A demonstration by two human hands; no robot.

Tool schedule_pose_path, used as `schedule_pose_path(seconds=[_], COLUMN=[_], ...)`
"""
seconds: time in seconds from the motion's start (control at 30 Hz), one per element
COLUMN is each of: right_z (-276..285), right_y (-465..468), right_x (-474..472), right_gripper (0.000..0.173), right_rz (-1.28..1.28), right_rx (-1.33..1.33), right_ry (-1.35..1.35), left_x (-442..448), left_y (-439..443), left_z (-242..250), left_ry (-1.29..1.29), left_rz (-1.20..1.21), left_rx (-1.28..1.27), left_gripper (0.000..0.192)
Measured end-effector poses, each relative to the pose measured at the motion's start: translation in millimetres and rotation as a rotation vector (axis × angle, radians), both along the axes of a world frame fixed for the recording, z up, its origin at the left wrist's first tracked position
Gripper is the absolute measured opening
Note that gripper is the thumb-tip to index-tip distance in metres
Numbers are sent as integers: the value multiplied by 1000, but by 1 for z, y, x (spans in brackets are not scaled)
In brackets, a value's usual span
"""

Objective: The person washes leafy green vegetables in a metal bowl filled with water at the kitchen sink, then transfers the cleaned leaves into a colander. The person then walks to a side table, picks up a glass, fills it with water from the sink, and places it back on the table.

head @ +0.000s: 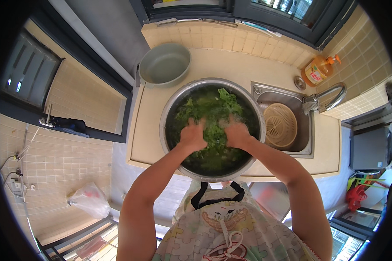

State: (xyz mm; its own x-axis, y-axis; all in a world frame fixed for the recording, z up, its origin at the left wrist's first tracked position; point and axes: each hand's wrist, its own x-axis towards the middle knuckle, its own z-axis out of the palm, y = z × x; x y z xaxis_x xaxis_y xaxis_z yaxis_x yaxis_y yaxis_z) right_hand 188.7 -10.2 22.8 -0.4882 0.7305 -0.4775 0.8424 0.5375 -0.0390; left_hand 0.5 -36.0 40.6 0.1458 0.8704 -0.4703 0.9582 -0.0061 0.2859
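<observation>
A large round stainless-steel basin stands on the counter, holding water and a mass of leafy greens. Both my hands are down in it, wet to about the wrist. My left hand presses among the leaves left of the middle, its fingertips partly under water. On the right side, my right hand is also in the leaves, with foam or splashing water over its fingers. Whether either hand grips any leaves is hidden by the water. One clump of leaves rises above the surface near the far rim.
An oval grey-green plastic basin stands behind on the left. To the right, a steel sink holds a beige plastic colander, with a faucet over it. An orange pump bottle stands in the corner. Utensils lie on the window ledge.
</observation>
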Motion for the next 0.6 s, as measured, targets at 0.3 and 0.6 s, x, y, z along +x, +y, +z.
schedule_pose_path(seconds=[0.3, 0.6], right_z=[63, 113], right_y=[12, 3], right_x=[18, 34], right_gripper=[66, 58], right_rz=[-703, -275], right_rx=[-340, -204], right_ry=[964, 773], left_x=[-47, -30], left_y=[9, -11], left_z=[44, 89], left_ry=[-1094, -1130], left_rz=[419, 333], left_rx=[-235, -210], left_gripper=[62, 60])
